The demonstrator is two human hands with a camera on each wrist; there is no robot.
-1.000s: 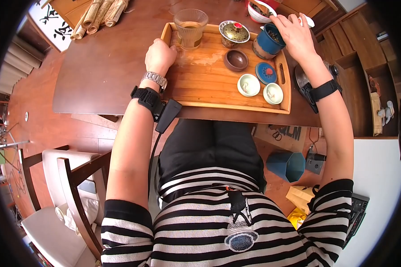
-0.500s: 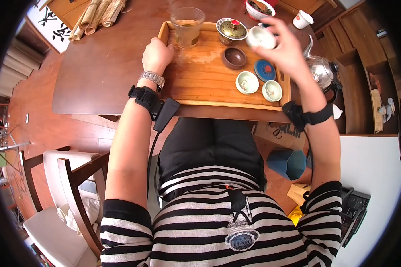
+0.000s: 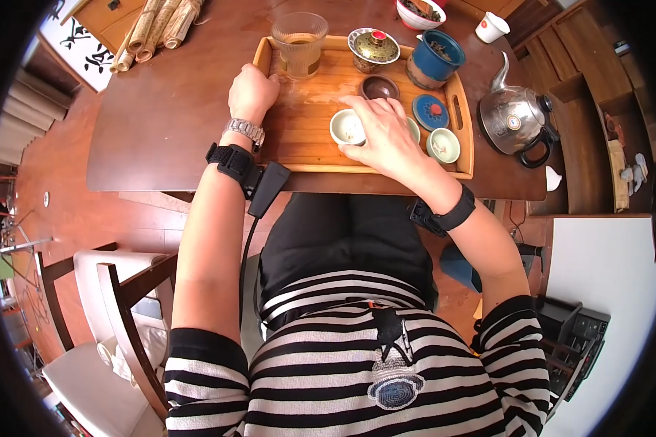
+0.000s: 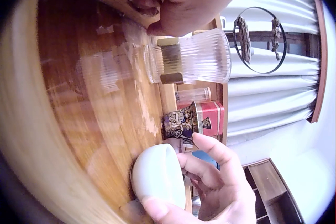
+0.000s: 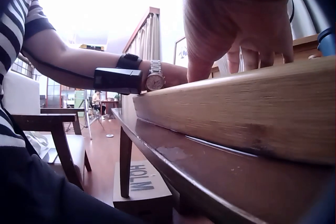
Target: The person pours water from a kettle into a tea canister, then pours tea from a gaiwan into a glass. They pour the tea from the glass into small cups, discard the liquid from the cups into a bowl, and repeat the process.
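Observation:
My left hand [image 3: 254, 95] grips the left end of the wooden tray [image 3: 299, 135]. My right hand [image 3: 386, 138] pinches a small pale teacup [image 3: 346, 128] by its sides, thumb opposite fingers, low over the front middle of the tray. In the left wrist view this teacup [image 4: 157, 174] is upright, its base right at the tray's surface. Two more pale teacups stand to its right; the right hand partly hides the nearer one, and the other teacup [image 3: 443, 146] shows fully. Behind the hand is a dark brown bowl [image 3: 379, 87], partly covered.
On the tray are a ribbed glass [image 3: 299, 47], a lidded bowl [image 3: 374, 49], a blue canister [image 3: 436, 62] and its blue lid [image 3: 431, 113]. A steel kettle [image 3: 516, 120] stands right of the tray, a white cup [image 3: 492, 28] behind it. Bamboo rolls [image 3: 153, 29] lie back left.
My right hand came from beside the blue canister at the back right, carrying the teacup left and toward me to the tray's front middle. The left hand stays at the tray's end.

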